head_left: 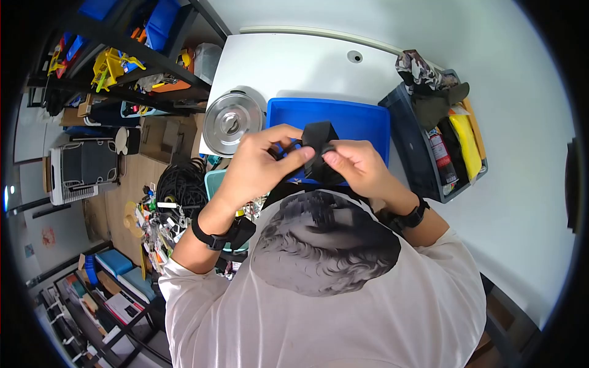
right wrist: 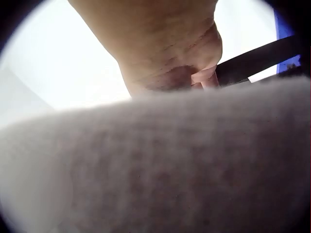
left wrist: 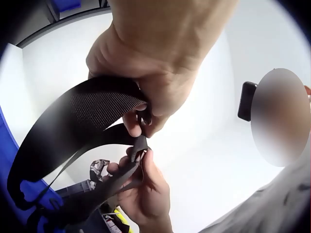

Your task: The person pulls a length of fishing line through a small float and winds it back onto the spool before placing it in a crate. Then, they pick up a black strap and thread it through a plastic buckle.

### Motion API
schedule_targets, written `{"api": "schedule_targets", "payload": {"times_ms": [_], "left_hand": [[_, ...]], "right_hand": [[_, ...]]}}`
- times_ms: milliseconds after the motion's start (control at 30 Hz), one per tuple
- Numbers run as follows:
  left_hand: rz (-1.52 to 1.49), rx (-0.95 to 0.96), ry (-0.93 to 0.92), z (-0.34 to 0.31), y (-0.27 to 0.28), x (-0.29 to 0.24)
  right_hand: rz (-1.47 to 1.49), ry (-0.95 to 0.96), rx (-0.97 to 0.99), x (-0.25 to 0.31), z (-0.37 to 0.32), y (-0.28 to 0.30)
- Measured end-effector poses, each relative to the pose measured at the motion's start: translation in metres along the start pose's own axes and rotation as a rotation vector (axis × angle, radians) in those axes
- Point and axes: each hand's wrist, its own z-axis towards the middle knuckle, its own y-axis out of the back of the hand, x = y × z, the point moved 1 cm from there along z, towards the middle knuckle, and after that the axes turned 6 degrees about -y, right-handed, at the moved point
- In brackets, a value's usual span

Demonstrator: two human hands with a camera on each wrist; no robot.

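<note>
My left hand (head_left: pixel 257 165) and right hand (head_left: pixel 362 168) both pinch the black strap (head_left: pixel 319 135), mid-threading I reckon; next needs a steady, lined-up pull.

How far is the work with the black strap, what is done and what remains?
Done: the black strap is up over the blue tray. In hand: the left hand and the right hand both pinch its narrow webbing. Left: the strap is not yet set down; its fastening is too hidden to judge.

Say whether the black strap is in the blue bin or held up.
Held up: left hand and right hand pinch the black strap over the blue bin.
</note>
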Motion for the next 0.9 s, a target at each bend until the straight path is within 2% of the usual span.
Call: {"api": "schedule_targets", "payload": {"times_ms": [33,100,167,233,267,300,367,400,467,500,567,600,667,700,733,867,900], "left_hand": [[0.0,0.008,-0.003,0.0,-0.001,0.005],[-0.253,0.06,-0.059,0.0,0.002,0.016],[-0.319,0.1,-0.09,-0.005,0.005,0.022],[-0.63,0.006,-0.167,-0.008,0.009,0.016],[-0.627,-0.053,-0.192,-0.01,0.015,0.021],[-0.607,-0.08,-0.151,-0.014,0.026,0.021],[-0.696,-0.232,-0.155,-0.017,0.041,0.015],[-0.75,-0.26,-0.165,-0.018,0.047,0.015],[-0.814,-0.286,-0.183,-0.019,0.059,0.015],[-0.805,-0.296,-0.186,-0.02,0.061,0.013],[-0.803,-0.34,-0.075,-0.022,0.058,0.007],[-0.761,-0.355,-0.047,-0.021,0.055,0.01],[-0.758,-0.339,-0.062,-0.015,0.048,0.007],[-0.774,-0.333,-0.066,-0.012,0.045,0.005],[-0.773,-0.323,-0.07,-0.009,0.041,0.002],[-0.862,-0.331,-0.076,-0.004,0.04,-0.005],[-0.881,-0.328,-0.048,-0.004,0.042,-0.005]], "right_hand": [[0.001,-0.002,-0.008,-0.004,-0.003,0.001],[0.268,-0.032,-0.135,-0.006,-0.007,0.005],[0.281,-0.039,-0.183,-0.013,-0.009,0.015],[0.305,-0.044,-0.264,-0.026,-0.004,0.03],[0.584,-0.047,-0.314,-0.04,0.0,0.03],[0.691,-0.124,-0.358,-0.046,0.0,0.04],[0.614,-0.214,-0.493,-0.071,0.0,0.059],[0.618,-0.208,-0.488,-0.079,-0.001,0.068],[-0.215,-0.464,-0.452,-0.092,0.002,0.076],[-0.21,-0.454,-0.443,-0.096,0.005,0.07],[-0.691,-0.026,-0.494,-0.096,0.005,0.054],[-0.487,-0.094,-0.315,-0.081,0.012,0.047],[-0.202,-0.03,-0.006,-0.03,0.028,0.021],[-0.235,0.169,0.073,-0.023,0.037,0.005],[-0.201,0.208,0.137,-0.009,0.042,-0.011],[-0.19,0.249,0.039,-0.004,0.055,-0.048],[-0.147,0.132,0.12,-0.01,0.064,-0.046]]}}
